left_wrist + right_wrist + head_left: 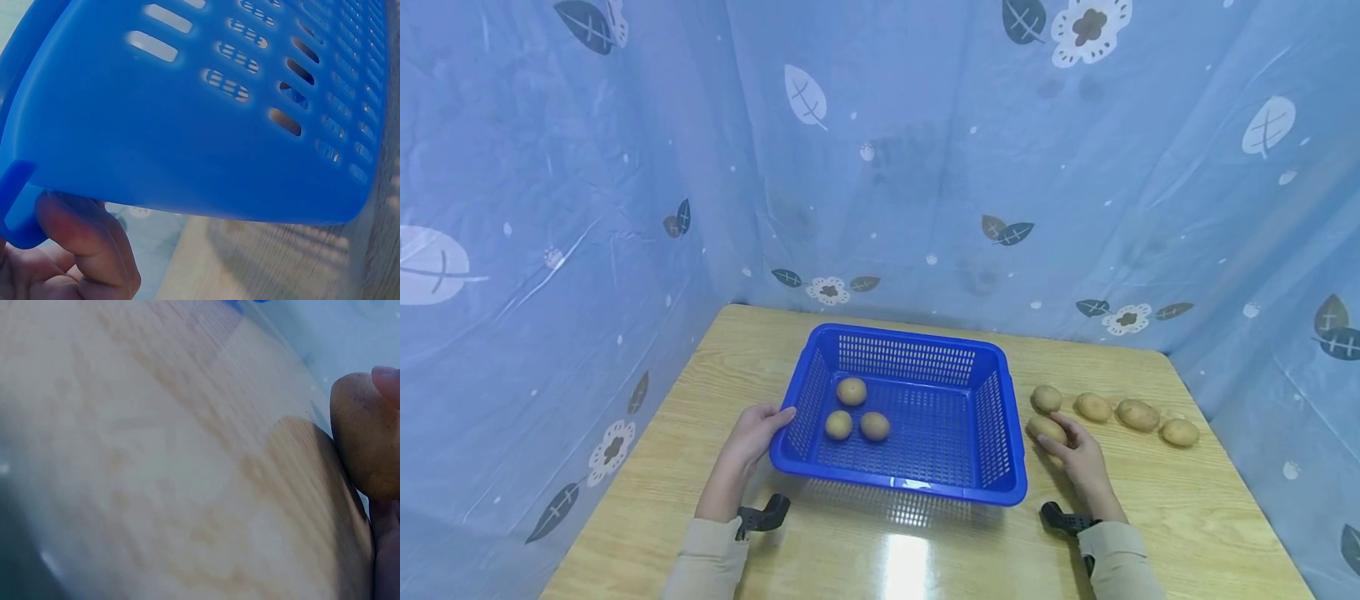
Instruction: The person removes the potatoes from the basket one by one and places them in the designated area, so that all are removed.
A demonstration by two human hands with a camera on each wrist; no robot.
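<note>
Left hand (758,433) gripping blue basket (917,482) rim, steadying it; right hand (1078,454) curled round nearest potato (1045,428) on worktop (1187,500).

Head cam looks down over the light wooden table (925,550); wrist cams sit close, left sharing the blue perforated plastic basket (206,125).

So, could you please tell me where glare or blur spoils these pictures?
Head view: sharp, but a lamp glares off the table in front of the basket. Left wrist view: basket wall fills it, slightly soft. Right wrist view: tabletop blurred, only the potato recognisable.
</note>
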